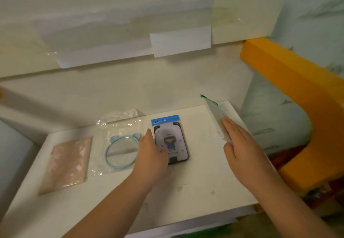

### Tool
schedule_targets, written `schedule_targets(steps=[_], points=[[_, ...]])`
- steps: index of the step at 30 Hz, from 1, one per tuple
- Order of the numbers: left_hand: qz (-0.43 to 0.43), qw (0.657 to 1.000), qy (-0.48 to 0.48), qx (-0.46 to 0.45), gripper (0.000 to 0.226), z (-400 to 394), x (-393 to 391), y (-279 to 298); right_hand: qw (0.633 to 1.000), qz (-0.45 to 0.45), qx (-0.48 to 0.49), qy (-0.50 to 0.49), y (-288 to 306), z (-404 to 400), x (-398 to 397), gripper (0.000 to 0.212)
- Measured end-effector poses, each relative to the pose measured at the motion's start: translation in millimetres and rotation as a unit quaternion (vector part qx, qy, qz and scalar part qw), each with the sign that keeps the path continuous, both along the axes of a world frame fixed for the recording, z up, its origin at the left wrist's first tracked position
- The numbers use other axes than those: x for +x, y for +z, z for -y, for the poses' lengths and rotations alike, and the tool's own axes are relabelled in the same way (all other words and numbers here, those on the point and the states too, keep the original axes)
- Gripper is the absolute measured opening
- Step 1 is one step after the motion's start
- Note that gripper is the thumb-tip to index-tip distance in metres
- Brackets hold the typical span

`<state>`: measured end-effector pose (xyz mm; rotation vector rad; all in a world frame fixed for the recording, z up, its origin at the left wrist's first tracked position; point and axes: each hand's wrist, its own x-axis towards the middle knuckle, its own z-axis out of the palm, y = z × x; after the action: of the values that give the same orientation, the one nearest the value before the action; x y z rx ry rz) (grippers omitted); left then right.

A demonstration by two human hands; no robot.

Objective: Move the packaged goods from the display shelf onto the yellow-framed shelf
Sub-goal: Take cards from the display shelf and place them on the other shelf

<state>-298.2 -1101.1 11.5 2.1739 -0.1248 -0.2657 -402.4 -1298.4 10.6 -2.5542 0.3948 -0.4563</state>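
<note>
The white display shelf fills the lower middle of the view, and the yellow-framed shelf stands at its 3 o'clock side. Three packaged goods lie flat on the white shelf. At 9 o'clock is a pink packet, and just beside it a bagged blue round mirror. At the centre is a phone case with a blue header card. The left hand rests on the case's left edge, thumb curled onto its face, gripping it. At 2 o'clock, the right hand holds a clear packet tilted up off the shelf, fingers straight along it, thumb hidden.
</note>
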Motion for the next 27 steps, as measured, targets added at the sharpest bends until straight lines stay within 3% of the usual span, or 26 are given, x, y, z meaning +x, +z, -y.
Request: schedule_targets(steps=[7,10,20,24,27], points=[[0.101,0.990,-0.068,0.071,0.061,-11,-11,8,0.983,-0.089,-0.133,0.088,-26,11,15,0.065],[0.154,0.982,-0.075,0.085,0.059,-19,-10,11,0.970,-0.144,-0.126,0.147,-21,14,15,0.062],[0.220,0.958,-0.097,0.159,0.061,-50,-8,26,0.945,-0.261,-0.070,0.185,-2,30,27,0.071],[0.232,0.948,-0.095,0.196,0.060,-72,-5,28,0.965,-0.195,-0.044,0.168,10,13,45,0.043],[0.244,0.939,-0.078,0.228,0.060,-94,-5,39,0.982,-0.094,-0.011,0.166,30,-21,59,0.043]])
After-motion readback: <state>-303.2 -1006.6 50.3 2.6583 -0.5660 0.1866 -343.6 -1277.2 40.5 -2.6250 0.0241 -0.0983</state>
